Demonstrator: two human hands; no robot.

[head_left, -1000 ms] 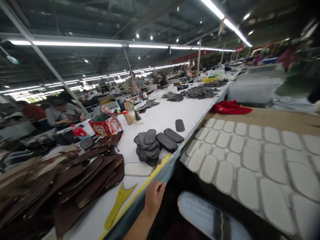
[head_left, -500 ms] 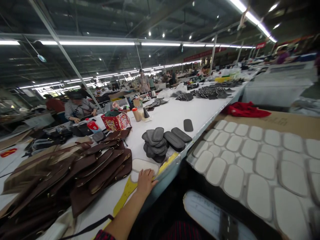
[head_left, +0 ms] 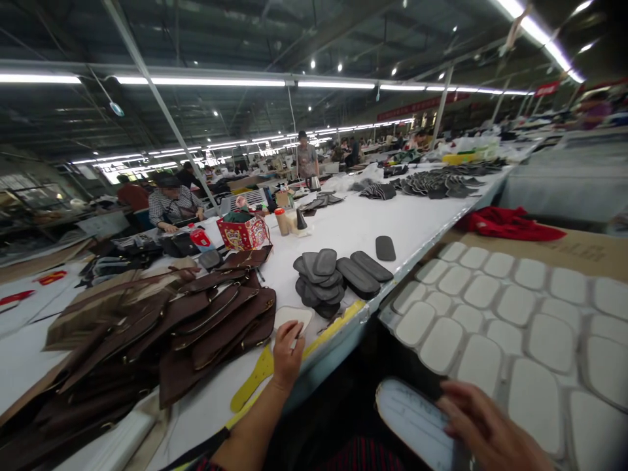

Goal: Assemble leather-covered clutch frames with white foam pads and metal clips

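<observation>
My left hand is at the near edge of the white table, its fingers bent in a pinch at the near side of a pale rounded pad with a grey rim. Part of that pad is hidden behind the fingers. At the lower right my right hand is blurred, fingers stretched out and apart, over the right end of a long oval board with a light bluish face. Beside the left hand lies a yellow strip with holes. A pile of dark grey rounded pads stands just beyond.
Brown bag pieces cover the table's left side. Several pale rounded pads lie in rows on a lower surface to the right, with red cloth behind. A red patterned box stands farther back. A person works across the table.
My right hand has come into view over the oval board. My left hand's fingers have curled at the pale pad. The view has turned slightly to the left.
</observation>
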